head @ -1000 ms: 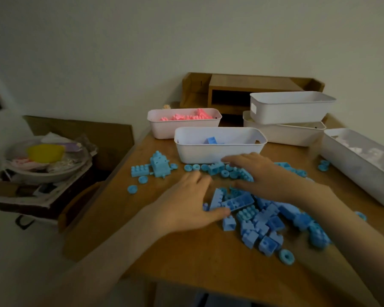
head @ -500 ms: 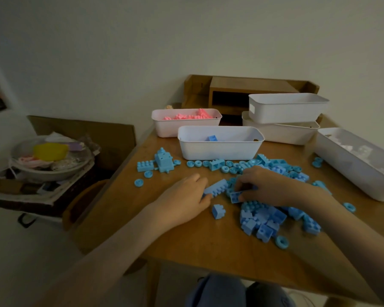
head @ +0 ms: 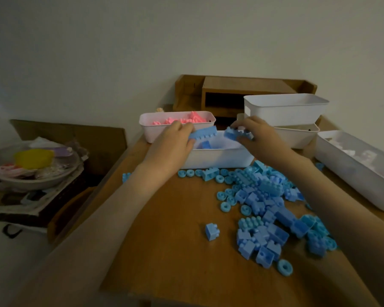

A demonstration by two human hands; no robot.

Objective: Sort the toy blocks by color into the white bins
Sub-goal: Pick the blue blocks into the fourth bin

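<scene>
Two hands hover over the front white bin, each loaded. The left hand pinches a long blue block, and the right hand curls its grip round a cluster of blue bricks. The drop-off step of the blue sort looks to be in hand. Next, both grips need to open above the bin's inside, then return for the blue pile spread on the bench, just in front of that bin.
</scene>
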